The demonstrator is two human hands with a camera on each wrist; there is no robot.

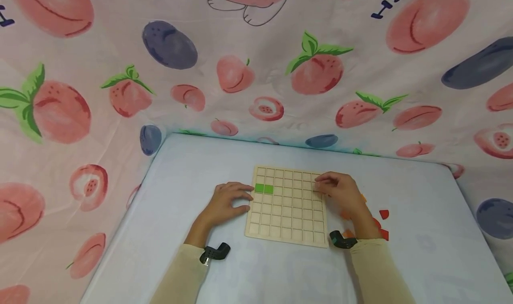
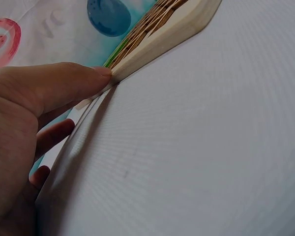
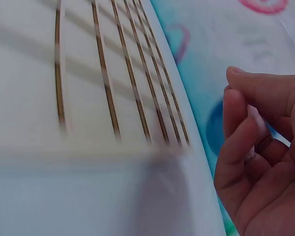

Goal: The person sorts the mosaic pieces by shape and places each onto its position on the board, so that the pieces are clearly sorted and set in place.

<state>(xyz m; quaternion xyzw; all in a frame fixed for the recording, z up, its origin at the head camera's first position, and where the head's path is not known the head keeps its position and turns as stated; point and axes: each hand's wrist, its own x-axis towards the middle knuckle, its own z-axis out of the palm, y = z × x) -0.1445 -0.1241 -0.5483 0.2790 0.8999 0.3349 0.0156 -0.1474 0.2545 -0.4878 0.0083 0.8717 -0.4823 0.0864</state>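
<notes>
While my left hand (image 1: pixel 225 202), fingers apart, touches board (image 1: pixel 286 211) at left, brace lightly; right hand (image 1: pixel 341 192) curled, can't tell if pinching.

The lettering stands on the fruit-print cloth (image 1: pixel 264 41). At the upper right of the head view, 3 dark blue letters (image 1: pixel 394 0) read "Hap", a capital H followed by lowercase a and p; they slant up toward the right, just above a large printed peach (image 1: pixel 430 21), and the top edge of the view cuts them off. At the left edge of that view, 1 more dark blue letter (image 1: pixel 6 21) is cut off, so it cannot be told whether it is an H or an I. Faint grey marks (image 3: pixel 255 43) on the cloth in the right wrist view are too blurred to read.
</notes>
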